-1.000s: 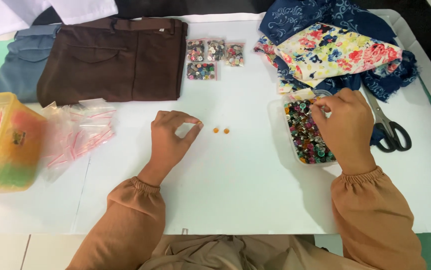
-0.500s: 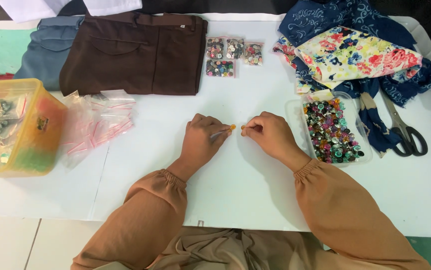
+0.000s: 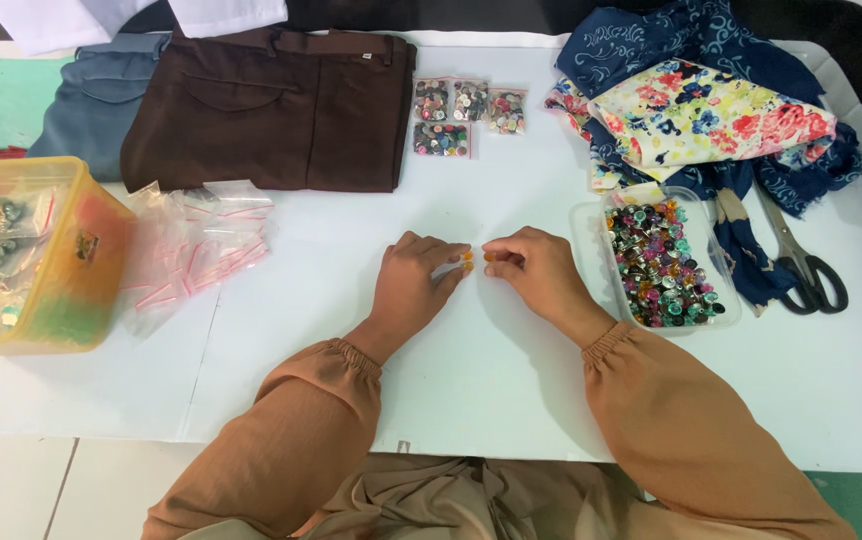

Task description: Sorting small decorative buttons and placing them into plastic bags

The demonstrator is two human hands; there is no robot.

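Pinching tiny orange buttons (image 3: 477, 259) on the white table (image 3: 491, 390), my left hand (image 3: 413, 286) and right hand (image 3: 536, 272) meet fingertip to fingertip, each closed lightly on or beside one; how firmly I cannot tell. To do this well, I judge I should keep the pinch low and gentle so nothing skitters off. Just right of my right hand sits a clear tub (image 3: 663, 262) of mixed coloured buttons, with scissors (image 3: 801, 262) beyond it. Left lie empty clear bags (image 3: 196, 245) with red zip strips, then a yellow box (image 3: 36, 255) bearing a small dark label. Farther off, four small clear packets (image 3: 463, 115) of buttons lie beside brown trousers (image 3: 271, 105), and floral cloth (image 3: 706, 115) sits on blue cloth.
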